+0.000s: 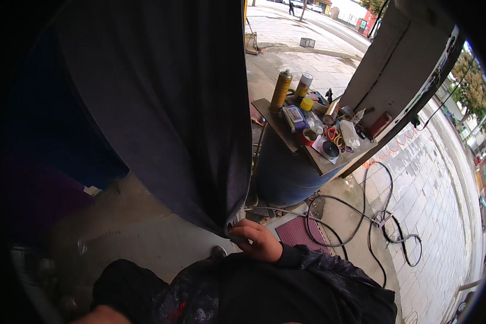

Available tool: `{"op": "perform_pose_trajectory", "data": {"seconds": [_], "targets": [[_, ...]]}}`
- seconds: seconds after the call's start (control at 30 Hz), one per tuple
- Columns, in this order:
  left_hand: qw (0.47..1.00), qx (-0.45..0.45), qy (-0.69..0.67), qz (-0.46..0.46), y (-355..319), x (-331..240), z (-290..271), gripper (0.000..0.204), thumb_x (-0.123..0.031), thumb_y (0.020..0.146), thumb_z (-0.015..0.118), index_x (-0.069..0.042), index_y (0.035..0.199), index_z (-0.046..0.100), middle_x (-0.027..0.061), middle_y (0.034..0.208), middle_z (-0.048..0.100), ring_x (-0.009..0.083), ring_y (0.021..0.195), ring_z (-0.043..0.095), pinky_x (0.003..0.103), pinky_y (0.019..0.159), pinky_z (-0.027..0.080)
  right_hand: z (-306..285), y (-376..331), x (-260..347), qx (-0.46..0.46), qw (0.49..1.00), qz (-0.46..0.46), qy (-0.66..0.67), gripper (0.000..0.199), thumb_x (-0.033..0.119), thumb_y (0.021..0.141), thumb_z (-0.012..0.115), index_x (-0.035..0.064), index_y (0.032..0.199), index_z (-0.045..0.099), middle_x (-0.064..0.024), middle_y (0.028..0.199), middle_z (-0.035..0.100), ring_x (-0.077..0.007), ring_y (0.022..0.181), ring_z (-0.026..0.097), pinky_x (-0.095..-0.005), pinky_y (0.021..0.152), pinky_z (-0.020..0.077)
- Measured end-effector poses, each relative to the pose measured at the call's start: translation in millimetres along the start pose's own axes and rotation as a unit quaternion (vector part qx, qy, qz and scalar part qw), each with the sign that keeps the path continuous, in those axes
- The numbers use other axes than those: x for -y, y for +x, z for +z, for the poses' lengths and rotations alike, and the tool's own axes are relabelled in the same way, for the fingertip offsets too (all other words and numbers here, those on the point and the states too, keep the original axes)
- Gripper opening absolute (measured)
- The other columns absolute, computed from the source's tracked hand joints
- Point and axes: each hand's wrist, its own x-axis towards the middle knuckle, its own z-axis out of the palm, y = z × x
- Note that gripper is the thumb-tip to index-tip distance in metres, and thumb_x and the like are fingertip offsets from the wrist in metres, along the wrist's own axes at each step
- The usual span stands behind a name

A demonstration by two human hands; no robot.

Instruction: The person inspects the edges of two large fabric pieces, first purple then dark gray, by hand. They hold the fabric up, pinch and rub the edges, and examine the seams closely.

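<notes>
A large dark grey fabric sheet [189, 108] hangs in folds from the top of the view, narrowing toward its lower corner. My right hand [256, 241] is closed on that lower corner, its fingers curled round the gathered edge just in front of my body. Only a small part of my left hand [101, 315] shows at the lower left rim, low beside my dark clothing. Its fingers are out of sight, so what it holds or touches cannot be made out.
Beyond the sheet, a blue barrel [286, 170] stands under a wooden board [263, 110] crowded with a yellow spray can [281, 90], a black roll [330, 149] and other small items. Black hoses [356, 232] loop over the ground beside a reddish mat [302, 231]. A pillar [386, 59] rises behind.
</notes>
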Motion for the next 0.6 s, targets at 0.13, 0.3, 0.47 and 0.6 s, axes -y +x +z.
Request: {"op": "perform_pose_trajectory", "data": {"seconds": [0.13, 0.3, 0.47, 0.6], "targets": [[0.907, 0.154, 0.14, -0.367, -106.2, 3.0, -17.5, 0.034, -0.034, 0.114, 0.05, -0.01, 0.093, 0.059, 0.0035, 0.086, 0.057, 0.0165, 0.074, 0.054, 0.036, 0.069, 0.044, -16.3, 6.5, 8.9, -0.028, 0.995, 0.087, 0.047, 0.024, -0.004, 0.095, 0.077, 0.0013, 0.117, 0.07, -0.0104, 0.107, 0.069, -0.0245, 0.099, 0.07, -0.0347, 0.084, 0.0552], [0.666, 0.29, 0.045, -0.686, -211.2, -34.3, -25.3, 0.039, -0.04, 0.104, 0.079, -0.002, 0.107, 0.069, 0.008, 0.092, 0.071, 0.0171, 0.08, 0.068, 0.03, 0.073, 0.055, -29.5, 18.0, 12.0, -0.08, 0.989, 0.079, 0.092, 0.02, 0.0, 0.097, 0.079, 0.0025, 0.111, 0.065, -0.0109, 0.108, 0.067, -0.0237, 0.1, 0.067, -0.0351, 0.088, 0.0525], [0.667, 0.277, 0.064, -0.689, -239.5, -50.3, -14.8, 0.08, -0.056, 0.09, 0.089, 0.001, 0.137, 0.057, 0.0093, 0.117, 0.071, 0.0217, 0.103, 0.069, 0.038, 0.094, 0.057, -29.7, 19.0, 19.3, -0.002, 0.995, 0.027, 0.096, 0.023, 0.001, 0.098, 0.078, 0.0038, 0.116, 0.066, -0.0119, 0.112, 0.067, -0.029, 0.105, 0.068, -0.0382, 0.091, 0.0541], [0.698, 0.288, 0.117, -0.645, -243.5, -48.3, -2.1, 0.086, -0.054, 0.084, 0.094, 0.002, 0.138, 0.057, 0.0132, 0.121, 0.071, 0.027, 0.107, 0.072, 0.04, 0.094, 0.058, -40.6, 17.3, 22.4, 0.038, 0.993, 0.03, 0.107, 0.02, 0.003, 0.1, 0.076, 0.0028, 0.12, 0.072, -0.0114, 0.115, 0.067, -0.0304, 0.105, 0.069, -0.0385, 0.092, 0.0546]]}}
